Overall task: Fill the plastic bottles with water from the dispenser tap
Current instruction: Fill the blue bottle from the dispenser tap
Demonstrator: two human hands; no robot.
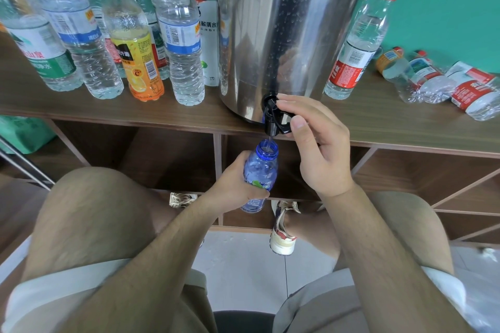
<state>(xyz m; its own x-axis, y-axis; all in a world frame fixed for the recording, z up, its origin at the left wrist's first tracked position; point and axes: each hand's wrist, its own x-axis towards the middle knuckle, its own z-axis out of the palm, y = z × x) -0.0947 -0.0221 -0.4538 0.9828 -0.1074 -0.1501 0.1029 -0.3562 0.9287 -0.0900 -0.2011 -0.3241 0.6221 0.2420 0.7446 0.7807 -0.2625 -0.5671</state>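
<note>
filling is under way: the left hand (234,184) grips the blue bottle (260,170) under the tap (276,116), which the right hand (316,143) pinches; next, release it when full.

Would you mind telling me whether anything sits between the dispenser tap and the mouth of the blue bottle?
Nothing visible does. The blue bottle is uncapped, its mouth directly below the tap, a thin stream falling in. The left hand grips it lower down; the right hand pinches the tap lever.
</note>
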